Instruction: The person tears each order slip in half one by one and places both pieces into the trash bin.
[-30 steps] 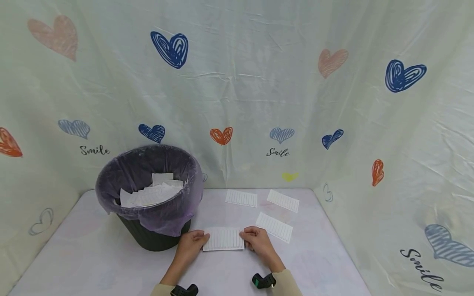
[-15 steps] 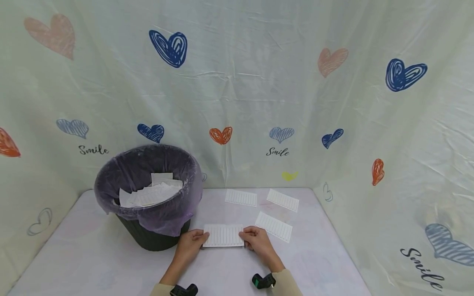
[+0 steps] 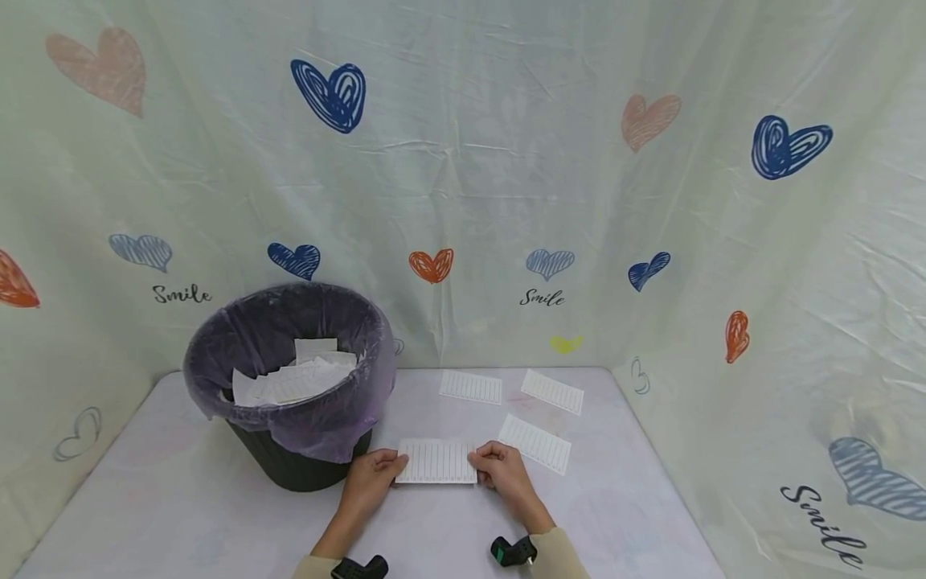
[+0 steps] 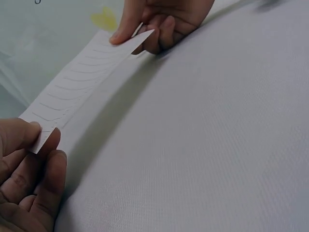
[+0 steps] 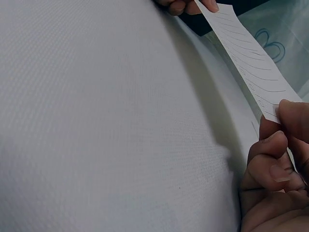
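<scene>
Nearest my cam: black wrist units on both wrists [image 3: 359, 568] [image 3: 514, 551], w/ beige sleeves [image 3: 560, 555] behind. I have L hand [image 3: 372, 478] pinching the L end of a lined card [image 3: 437, 462], thumb on top, fingers curled below; R hand [image 3: 506, 474] pinches the R end, same grip. Wrist views: card held taut btwn both hands, just above the white surface [image 3: 217, 531], tilted, shadow on the cloth below.

Just beside L hand, to its L: dk green bin [image 3: 289, 462], purple liner [image 3: 329, 430] folded over rim, pile of white cards [image 3: 304, 382] inside. Past R hand I count 3 loose lined cards: nearest card [image 3: 535, 444] close to R hand, 2 farther cards [image 3: 470, 388] [image 3: 553, 392] nr the back edge. Beyond: pale curtain [image 3: 463, 185], printed hearts + "Smile".
</scene>
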Demonstrator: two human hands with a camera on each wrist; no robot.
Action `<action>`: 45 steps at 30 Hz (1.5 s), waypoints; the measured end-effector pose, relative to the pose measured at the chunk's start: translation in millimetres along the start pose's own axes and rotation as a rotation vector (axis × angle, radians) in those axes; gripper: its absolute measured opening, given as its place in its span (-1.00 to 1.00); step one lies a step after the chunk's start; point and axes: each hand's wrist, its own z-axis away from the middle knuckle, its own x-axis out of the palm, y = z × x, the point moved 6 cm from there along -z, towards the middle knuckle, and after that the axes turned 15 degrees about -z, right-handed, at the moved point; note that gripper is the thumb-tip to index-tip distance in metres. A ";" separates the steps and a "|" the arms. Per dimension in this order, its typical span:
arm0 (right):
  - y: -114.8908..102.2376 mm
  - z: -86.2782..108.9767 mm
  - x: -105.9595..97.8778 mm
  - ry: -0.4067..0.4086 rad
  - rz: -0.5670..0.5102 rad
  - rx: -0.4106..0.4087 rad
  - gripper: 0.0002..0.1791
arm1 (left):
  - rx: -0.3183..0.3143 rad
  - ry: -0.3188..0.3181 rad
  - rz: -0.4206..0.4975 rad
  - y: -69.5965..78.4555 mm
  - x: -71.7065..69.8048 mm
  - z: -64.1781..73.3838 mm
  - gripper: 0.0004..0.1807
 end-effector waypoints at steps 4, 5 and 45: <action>-3.5 2.9 3.4 0.000 -0.021 -0.003 -0.82 | -0.024 0.005 0.034 1.4 0.9 1.7 -0.67; -4.1 3.4 4.1 -0.001 -0.025 -0.006 -0.83 | -0.029 0.007 0.035 1.6 1.0 2.0 -0.67; -1.1 3.0 3.6 -0.043 0.036 -0.028 -0.73 | -0.016 0.014 0.007 3.1 3.3 5.4 -0.69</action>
